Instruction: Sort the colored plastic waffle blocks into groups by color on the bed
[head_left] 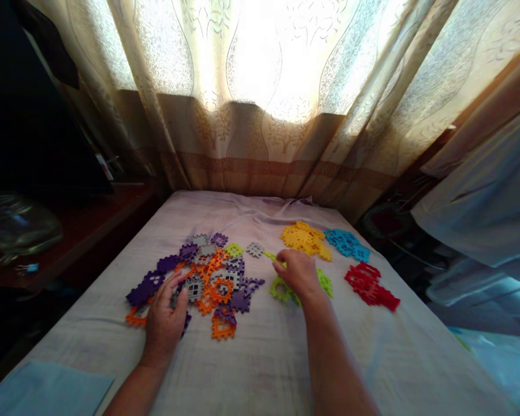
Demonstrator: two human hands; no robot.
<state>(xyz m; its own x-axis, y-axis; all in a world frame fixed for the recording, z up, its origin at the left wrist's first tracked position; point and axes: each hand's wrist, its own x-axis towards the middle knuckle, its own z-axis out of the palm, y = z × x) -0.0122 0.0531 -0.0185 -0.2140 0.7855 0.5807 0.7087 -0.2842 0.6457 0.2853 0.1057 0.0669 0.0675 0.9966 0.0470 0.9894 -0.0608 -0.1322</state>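
Note:
My left hand [167, 312] rests at the left side of a mixed pile of flat toothed plastic building pieces, its thumb apart from the fingers. Around it lie purple pieces [149, 287], orange pieces [223, 329] and grey pieces [195, 289]. My right hand [298, 274] is closed, pinching a thin lime green building piece [268, 255] that sticks out left of the fingertips. Beneath this hand is a group of lime green pieces [281, 290], partly hidden by it. A single grey toothed piece [255, 249] lies between the two hands, and another lime piece [233, 249] touches the mixed pile.
Yellow pieces [302, 238], blue pieces [347, 244] and red pieces [370, 284] lie in separate groups on the right of the cloth-covered surface [260, 370]. A light blue cloth [47, 388] is at the front left. Behind hangs a curtain [251, 138]; a glass bowl [17, 225] stands left.

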